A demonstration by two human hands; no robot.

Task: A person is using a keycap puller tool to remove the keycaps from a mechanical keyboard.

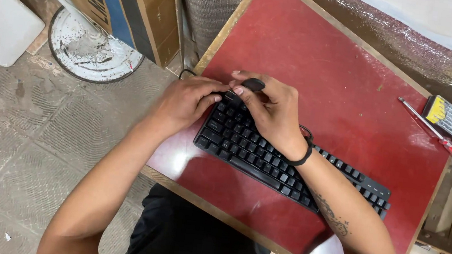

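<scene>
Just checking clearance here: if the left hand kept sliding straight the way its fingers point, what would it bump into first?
The left hand points across the keyboard's top corner toward the right hand, so it would most likely meet those fingers and the small dark piece they hold; they look nearly touching.

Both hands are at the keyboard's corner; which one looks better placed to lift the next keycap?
Probably the right hand: it already pinches a small dark tool over the keyboard corner. The left hand rests flat beside it, steadying.

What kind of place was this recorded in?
Probably a small repair workshop: a black keyboard lies on a worn red board, a red-handled screwdriver and bit set beside it, a cardboard box on rough paving.
</scene>
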